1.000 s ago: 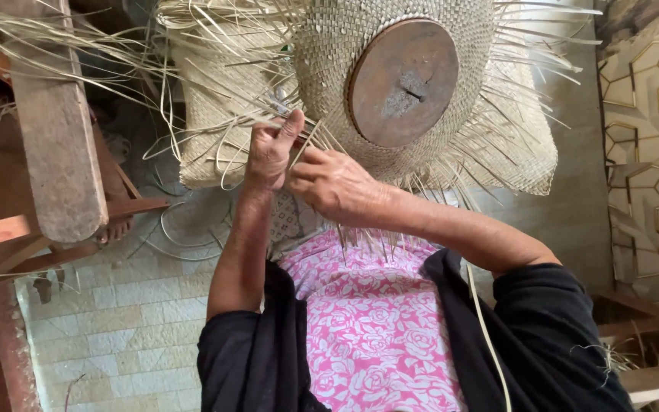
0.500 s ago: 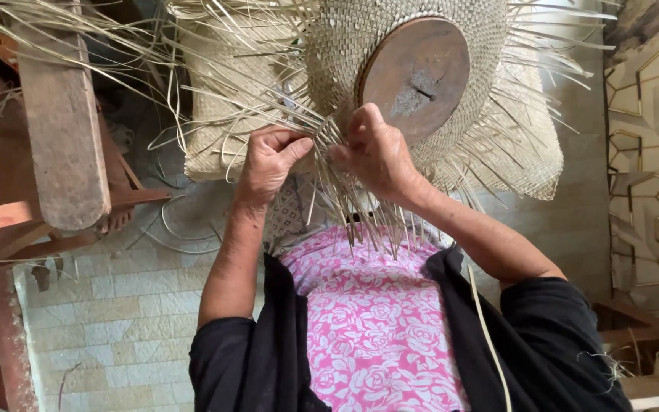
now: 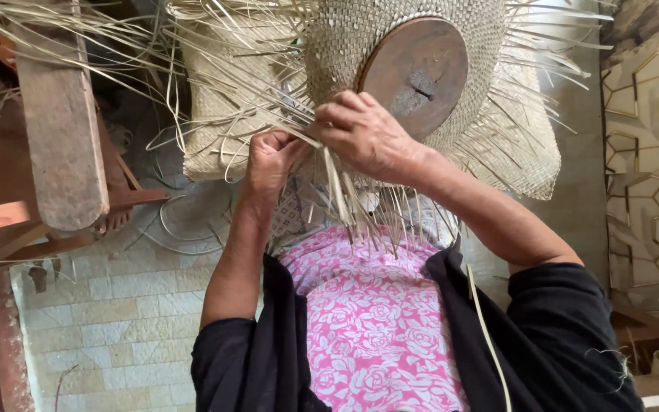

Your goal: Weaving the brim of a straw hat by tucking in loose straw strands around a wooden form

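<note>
The left hand (image 3: 268,164) is curling its fingers tight around a few pale straw strands (image 3: 341,194), gripping them at the edge of the weave, while the right hand (image 3: 364,137) is bunching its fingers down on more of those flat, stiff strips just beside it, the two hands nearly touching. Right above them the woven straw hat (image 3: 345,46) is sitting over a round wooden block (image 3: 417,72), its fine basket-like plaiting dense on the crown and its loose ends bristling outward all around. Black sleeves and a pink floral garment (image 3: 375,328) are filling the foreground. To the left a worn wooden plank (image 3: 59,130) is leaning, and below it pale rectangular floor tiles (image 3: 101,320) are showing; a wall with gold hexagon lines (image 3: 650,152) is standing at the right.
</note>
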